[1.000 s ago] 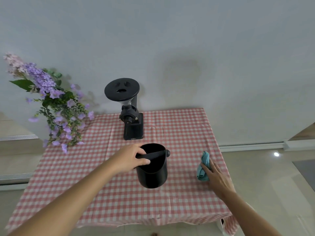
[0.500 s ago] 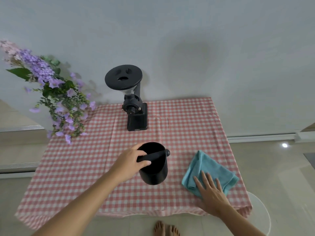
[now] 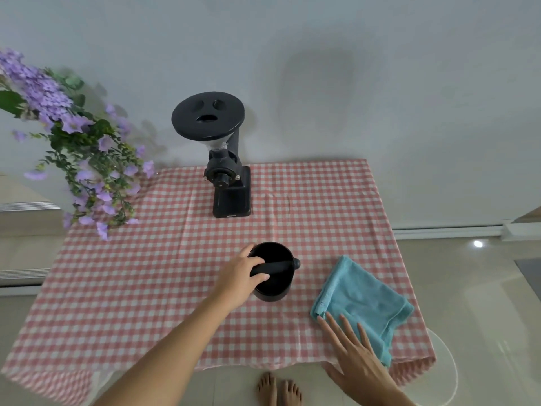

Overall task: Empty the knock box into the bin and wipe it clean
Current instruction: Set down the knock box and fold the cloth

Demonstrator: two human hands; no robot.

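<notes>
The black knock box (image 3: 273, 284) stands upright on the checked tablecloth (image 3: 164, 276), near the middle front. My left hand (image 3: 240, 275) grips its rim and the left end of the black knock bar (image 3: 278, 266) that spans its mouth. To its right a blue cloth (image 3: 366, 300) lies spread flat on the table. My right hand (image 3: 354, 351) is flat with straight fingers, its fingertips on the cloth's near edge. A white round bin (image 3: 445, 373) shows partly below the table's right front corner.
A black coffee grinder (image 3: 222, 159) stands at the back of the table. Purple flowers (image 3: 73, 148) hang over the back left corner. Bare feet (image 3: 278, 391) show on the tiled floor below the table's front edge. A wall runs behind the table.
The blue cloth went from bunched under my right hand to spread flat. My right hand slid back toward the front edge. My left hand kept hold of the knock box.
</notes>
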